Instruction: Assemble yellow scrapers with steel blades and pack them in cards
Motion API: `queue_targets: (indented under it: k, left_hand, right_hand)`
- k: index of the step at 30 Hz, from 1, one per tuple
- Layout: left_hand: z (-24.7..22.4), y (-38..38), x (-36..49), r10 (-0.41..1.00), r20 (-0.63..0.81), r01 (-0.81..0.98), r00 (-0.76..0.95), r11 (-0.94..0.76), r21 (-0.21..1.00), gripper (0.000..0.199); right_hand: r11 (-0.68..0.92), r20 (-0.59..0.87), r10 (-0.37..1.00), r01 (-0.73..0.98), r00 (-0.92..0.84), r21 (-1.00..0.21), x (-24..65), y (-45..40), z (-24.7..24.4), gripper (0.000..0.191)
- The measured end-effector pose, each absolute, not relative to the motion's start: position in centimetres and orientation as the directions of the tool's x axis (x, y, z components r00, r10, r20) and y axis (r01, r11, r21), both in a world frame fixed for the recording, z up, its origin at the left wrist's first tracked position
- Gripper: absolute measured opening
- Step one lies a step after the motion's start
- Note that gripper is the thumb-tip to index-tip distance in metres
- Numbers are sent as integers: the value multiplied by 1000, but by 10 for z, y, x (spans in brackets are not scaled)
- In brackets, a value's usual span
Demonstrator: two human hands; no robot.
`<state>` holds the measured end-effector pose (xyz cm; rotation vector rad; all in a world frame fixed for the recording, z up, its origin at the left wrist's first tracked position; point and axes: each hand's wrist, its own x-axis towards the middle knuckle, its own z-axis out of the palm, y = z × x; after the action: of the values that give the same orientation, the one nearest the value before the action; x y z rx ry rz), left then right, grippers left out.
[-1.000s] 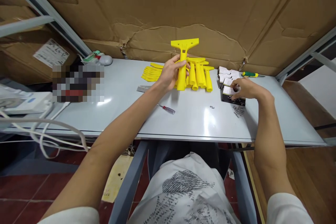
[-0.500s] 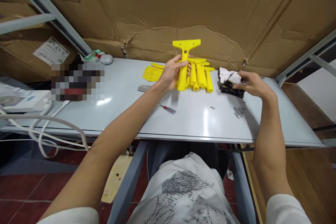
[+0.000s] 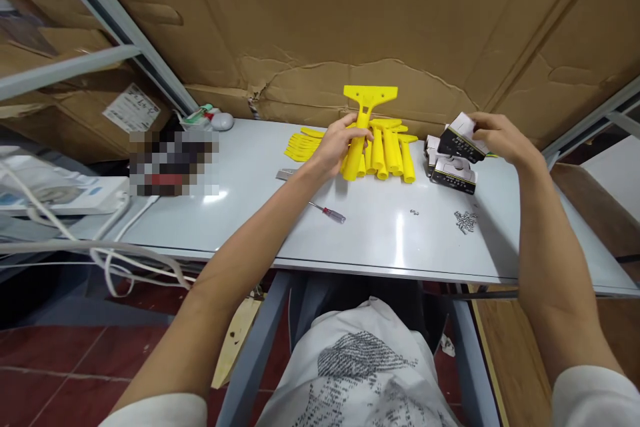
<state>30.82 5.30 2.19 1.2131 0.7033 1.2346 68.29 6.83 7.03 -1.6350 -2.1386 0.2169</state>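
My left hand (image 3: 334,147) is wrapped round the grip of a yellow scraper handle (image 3: 370,95), its wide head upward. My right hand (image 3: 503,137) grips a small black-and-white box (image 3: 457,145) by its right side, tilted above similar boxes (image 3: 454,179) on the table. Behind my left hand lie more yellow scraper handles (image 3: 393,155) and several flat yellow pieces (image 3: 300,147). A flat metal piece (image 3: 285,174) is partly covered by my left forearm. A screwdriver (image 3: 333,215) lies in front. Towards the right sit a small pile of screws (image 3: 465,221) and a few loose small metal parts (image 3: 415,212).
A large cardboard sheet (image 3: 320,13) stands along the table's back edge. At left are white cables (image 3: 115,260), a white box (image 3: 100,195), a grey computer mouse (image 3: 223,121) and a blurred-out patch (image 3: 173,163). Metal frame bars (image 3: 115,20) flank the table.
My right hand has lifted one small box up off the others. My left hand still holds the scraper handle, and the whole view has shifted slightly.
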Motion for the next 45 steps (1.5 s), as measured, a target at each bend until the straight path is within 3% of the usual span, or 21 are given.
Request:
queue_targets:
  k: [3, 7, 9, 12, 14, 16, 20, 28, 37, 45]
  left_hand:
    - [24, 52, 308, 942, 230, -209, 246, -181, 961, 22]
    - [23, 52, 306, 931, 294, -82, 214, -283, 956, 12]
    - [21, 54, 305, 922, 337, -25, 189, -338, 941, 10]
    - [18, 55, 304, 912, 376, 76, 166, -392, 917, 8]
    - [16, 55, 304, 911, 376, 137, 168, -400, 906, 6]
    - [15, 55, 305, 912, 368, 179, 180, -399, 899, 5]
    - [13, 52, 309, 894, 389, 232, 221, -436, 870, 5]
    - [14, 53, 307, 873, 444, 274, 200, -485, 830, 15]
    - [10, 55, 305, 860, 482, 362, 166, -508, 781, 22]
    - [8, 56, 304, 800, 538, 401, 267, -600, 692, 35]
  right_hand:
    - [272, 126, 961, 916, -245, -296, 677, 91, 65, 39]
    - [261, 261, 941, 954, -217, -145, 652, 77, 55, 52]
    - [295, 293, 923, 948, -250, -120, 633, 53, 52, 48]
    - [481, 126, 876, 863, -465, -155, 604, 6, 44, 27]
    - [580, -71, 792, 783, -607, -225, 589, -21, 34, 30]
    - [615, -156, 736, 747, -659, -255, 580, -38, 23, 28]
    - [627, -117, 743, 747, -659, -223, 575, -43, 9, 28]
    - [567, -63, 822, 824, -566, 2, 582, -16, 3, 24]
    - [626, -81, 779, 778, -622, 56, 599, -17, 2, 27]
    - [567, -89, 823, 805, -561, 173, 621, -58, 25, 28]
